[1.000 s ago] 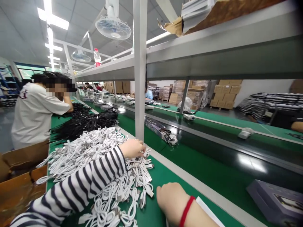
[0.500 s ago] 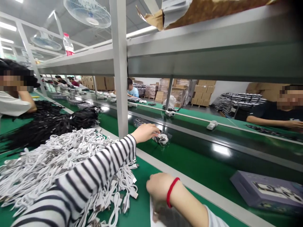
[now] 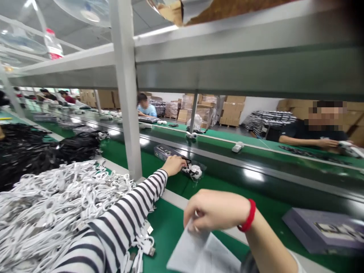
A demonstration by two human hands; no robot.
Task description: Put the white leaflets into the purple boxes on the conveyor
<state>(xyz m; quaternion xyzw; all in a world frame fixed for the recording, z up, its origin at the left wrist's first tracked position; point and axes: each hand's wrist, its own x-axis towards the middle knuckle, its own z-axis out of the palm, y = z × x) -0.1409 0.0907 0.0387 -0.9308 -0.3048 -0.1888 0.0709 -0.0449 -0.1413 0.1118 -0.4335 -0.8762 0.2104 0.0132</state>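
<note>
A person's right hand [image 3: 216,210], wearing a red wristband, pinches the top edge of a white paper sheet [image 3: 203,252] between thumb and fingers, with the sheet hanging over a green workbench [image 3: 173,235]. The left hand [image 3: 174,165], at the end of a striped sleeve [image 3: 122,216], reaches past a metal post [image 3: 126,94] with its fingers curled. Its fingertips [image 3: 182,163] sit just beside a small white device [image 3: 193,171] in a clear bag, at a black cord [image 3: 184,161]. Whether they are gripping it cannot be told.

A heap of white cables [image 3: 57,197] lies beneath the left arm, with black cables [image 3: 76,148] in bundles beyond it. A dark boxed product [image 3: 166,152] sits near the device on a conveyor belt [image 3: 227,151], and a gray-purple box [image 3: 324,231] rests at right. Across the line, a co-worker [image 3: 313,129] handles a white item [image 3: 348,148]. Another worker in blue [image 3: 143,108] sits farther along, before stacked cardboard cartons [image 3: 231,110] under a long metal shelf [image 3: 227,45].
</note>
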